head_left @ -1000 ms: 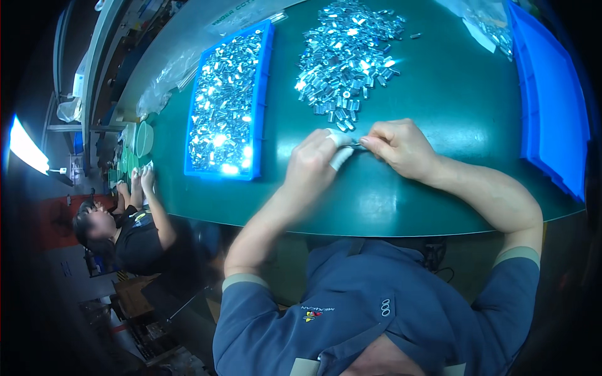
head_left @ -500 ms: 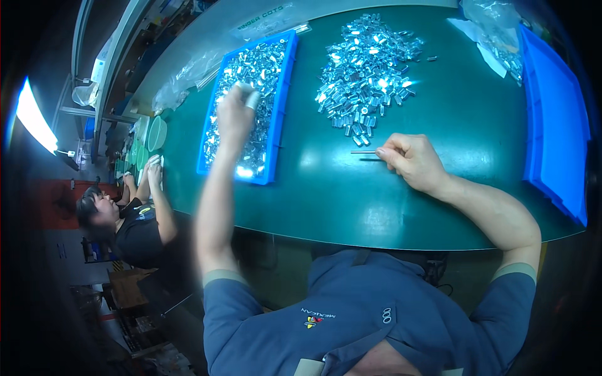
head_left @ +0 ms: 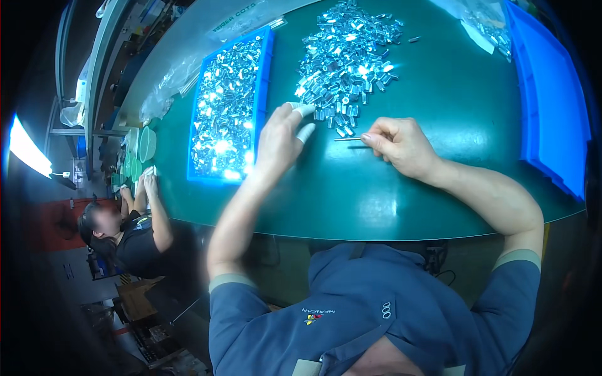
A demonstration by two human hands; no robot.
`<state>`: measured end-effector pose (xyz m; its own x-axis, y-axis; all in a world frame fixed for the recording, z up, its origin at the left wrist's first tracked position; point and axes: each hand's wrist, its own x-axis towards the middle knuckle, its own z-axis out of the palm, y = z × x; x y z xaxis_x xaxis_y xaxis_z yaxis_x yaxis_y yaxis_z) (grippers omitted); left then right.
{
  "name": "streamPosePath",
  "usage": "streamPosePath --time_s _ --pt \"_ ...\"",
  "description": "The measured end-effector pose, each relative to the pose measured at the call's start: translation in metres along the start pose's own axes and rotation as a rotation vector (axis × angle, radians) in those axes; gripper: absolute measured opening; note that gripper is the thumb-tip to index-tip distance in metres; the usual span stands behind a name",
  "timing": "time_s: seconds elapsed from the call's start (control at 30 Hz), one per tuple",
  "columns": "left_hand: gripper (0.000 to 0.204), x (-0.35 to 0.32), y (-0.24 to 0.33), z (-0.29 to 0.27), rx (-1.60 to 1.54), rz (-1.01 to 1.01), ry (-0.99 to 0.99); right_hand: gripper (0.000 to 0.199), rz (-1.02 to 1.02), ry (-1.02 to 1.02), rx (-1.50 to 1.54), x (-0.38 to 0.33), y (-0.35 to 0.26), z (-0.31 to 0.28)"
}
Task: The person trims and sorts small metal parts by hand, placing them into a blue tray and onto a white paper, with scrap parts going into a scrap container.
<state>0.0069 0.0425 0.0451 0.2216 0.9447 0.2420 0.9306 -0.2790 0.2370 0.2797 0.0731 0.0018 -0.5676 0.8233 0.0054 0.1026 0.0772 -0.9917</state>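
My left hand [head_left: 279, 141] hovers at the near left edge of a pile of small shiny metal sleeves [head_left: 345, 59]. Its thumb and fingers, covered with pale finger cots [head_left: 305, 133], are apart, and nothing shows between them. Pinched in my right hand [head_left: 404, 147] is a thin metal rod [head_left: 347, 139], its free end pointing left, just below the nearest sleeves. To the left of my left hand stands a blue tray [head_left: 263, 78] filled with small shiny metal pieces [head_left: 226, 103].
Blue empty-looking trays [head_left: 552, 100] stand at the right edge of the green table [head_left: 433, 207]. Clear plastic bags [head_left: 169, 88] lie beyond the filled tray, and a bag of metal parts [head_left: 492, 31] lies at the far right. A co-worker [head_left: 135, 241] sits at the left, near green baskets [head_left: 146, 144].
My left hand has moved right, from above the filled tray to the edge of the pile. My right hand still pinches the rod, with little movement. The view has shifted slightly.
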Motion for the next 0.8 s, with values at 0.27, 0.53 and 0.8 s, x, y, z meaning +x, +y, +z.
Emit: streamPosePath --time_s 0.27,0.53,0.8 --pt "0.029 -0.021 0.005 0.017 -0.115 -0.078 0.038 0.024 -0.003 -0.017 0.03 0.0 0.003 0.002" --pt "0.03 -0.037 -0.001 0.005 -0.098 0.047 0.004 0.022 -0.018 -0.02 -0.008 -0.001 0.002 0.002" --pt "0.025 -0.041 0.006 0.004 -0.116 -0.09 -0.017 0.022 -0.056 -0.01 -0.056 -0.001 0.005 0.004"
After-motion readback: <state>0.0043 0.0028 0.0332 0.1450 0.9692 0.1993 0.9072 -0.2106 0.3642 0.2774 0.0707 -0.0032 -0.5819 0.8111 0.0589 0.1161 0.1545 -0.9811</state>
